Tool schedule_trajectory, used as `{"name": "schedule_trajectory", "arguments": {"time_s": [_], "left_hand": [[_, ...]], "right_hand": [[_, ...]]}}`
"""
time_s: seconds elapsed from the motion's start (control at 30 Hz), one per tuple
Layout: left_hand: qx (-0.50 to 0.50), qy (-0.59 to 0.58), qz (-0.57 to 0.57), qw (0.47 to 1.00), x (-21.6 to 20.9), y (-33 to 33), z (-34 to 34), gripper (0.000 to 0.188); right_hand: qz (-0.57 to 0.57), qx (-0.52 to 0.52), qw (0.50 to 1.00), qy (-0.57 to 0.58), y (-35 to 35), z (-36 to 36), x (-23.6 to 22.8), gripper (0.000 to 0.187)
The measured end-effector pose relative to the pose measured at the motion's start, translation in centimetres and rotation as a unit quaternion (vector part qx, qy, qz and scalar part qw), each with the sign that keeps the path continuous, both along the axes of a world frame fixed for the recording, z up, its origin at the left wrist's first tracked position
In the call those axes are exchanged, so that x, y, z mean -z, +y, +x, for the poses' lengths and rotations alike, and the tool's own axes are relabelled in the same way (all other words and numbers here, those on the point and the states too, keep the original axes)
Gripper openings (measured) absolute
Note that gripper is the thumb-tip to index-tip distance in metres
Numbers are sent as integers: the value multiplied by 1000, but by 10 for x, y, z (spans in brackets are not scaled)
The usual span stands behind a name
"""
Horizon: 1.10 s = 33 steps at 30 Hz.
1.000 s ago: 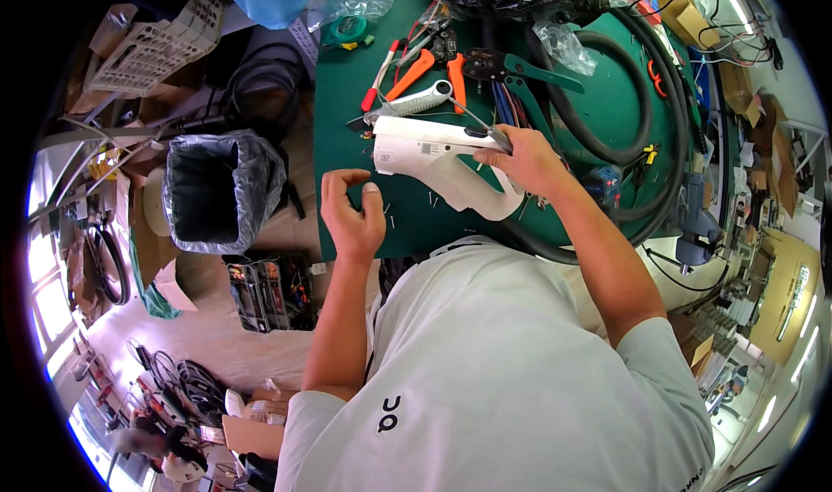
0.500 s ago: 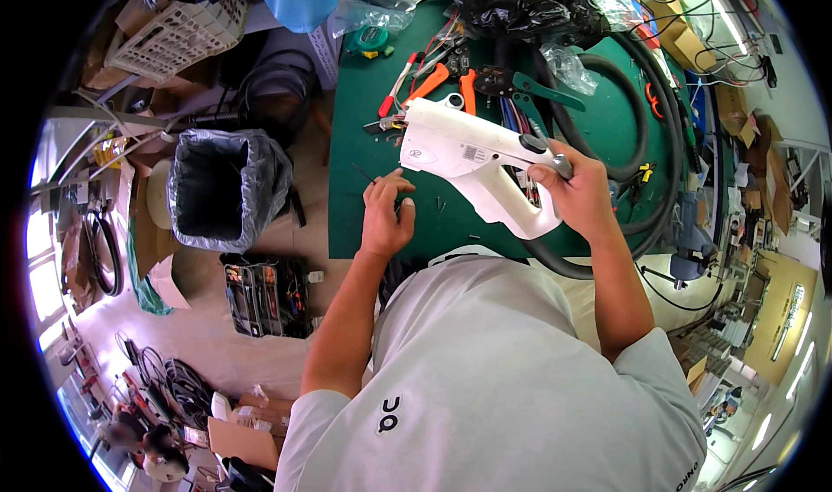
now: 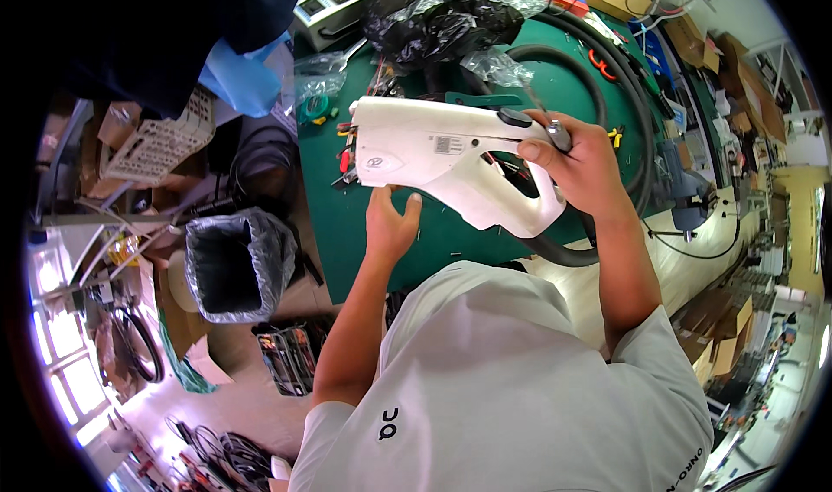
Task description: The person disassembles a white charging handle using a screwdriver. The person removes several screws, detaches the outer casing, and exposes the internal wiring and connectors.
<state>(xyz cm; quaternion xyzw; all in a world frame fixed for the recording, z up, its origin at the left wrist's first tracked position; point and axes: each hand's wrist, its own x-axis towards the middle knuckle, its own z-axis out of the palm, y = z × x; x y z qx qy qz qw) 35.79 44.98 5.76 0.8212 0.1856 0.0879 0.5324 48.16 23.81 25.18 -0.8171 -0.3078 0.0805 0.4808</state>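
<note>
"What's closest to you?"

"From my remote seat, the pale grey shirt (image 3: pixel 485 362) fills the bottom of my head view, with both forearms (image 3: pixel 637 258) reaching up past it."

"And the right hand?"

"I have the right hand (image 3: pixel 585 167) clenched on the rear of a white gun-shaped housing (image 3: pixel 425 158), thumb against its looped handle. A slim metal tool (image 3: pixel 557 134) pokes out of the same fist."

"Is the left one gripping anything?"

"I can't tell. The left hand (image 3: pixel 392 228) is at the lower edge of the housing's left end, thumb spread, fingertips partly hidden from me."

"Where is the housing itself?"

"Held up over the near part of the green table (image 3: pixel 347 249), its blunt end toward my left. A thick black cable (image 3: pixel 559 251) curves just below the handle."

"Farther out?"

"I see a teal tape measure (image 3: pixel 315 108) at the left, then a crumpled black plastic bag (image 3: pixel 433 20), with a pale instrument box (image 3: pixel 334 11) beside it."

"And off the table?"

"Left of it I get a bin (image 3: pixel 277 249) lined with grey plastic, and farther off a cream slotted crate (image 3: pixel 160 141)."
</note>
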Motion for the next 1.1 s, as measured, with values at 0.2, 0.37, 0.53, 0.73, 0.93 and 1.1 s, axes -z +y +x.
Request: {"name": "schedule_trajectory", "arguments": {"time_s": [0.2,0.37,0.53,0.73,0.93,1.1], "left_hand": [[146,-232,-390,879,-73,-49,7,75],[29,-225,-532,816,-129,-89,39,52],[-4,-211,-482,850,-175,-100,37,57],[9,-208,-421,883,-194,-109,36,66],[44,-199,-401,893,-201,-110,34,72],[27,-192,-355,914,-204,-115,34,69]], "right_hand": [[-6,-9,1000,-20,-2,2,-4,36],[-49,17,994,-97,-17,17,-25,34],[12,2,997,-80,-54,18,-39,34],[56,42,992,-102,-74,6,-33,34],[78,73,979,-176,-78,4,-46,30],[94,45,975,-194,-79,13,-47,30]]}}
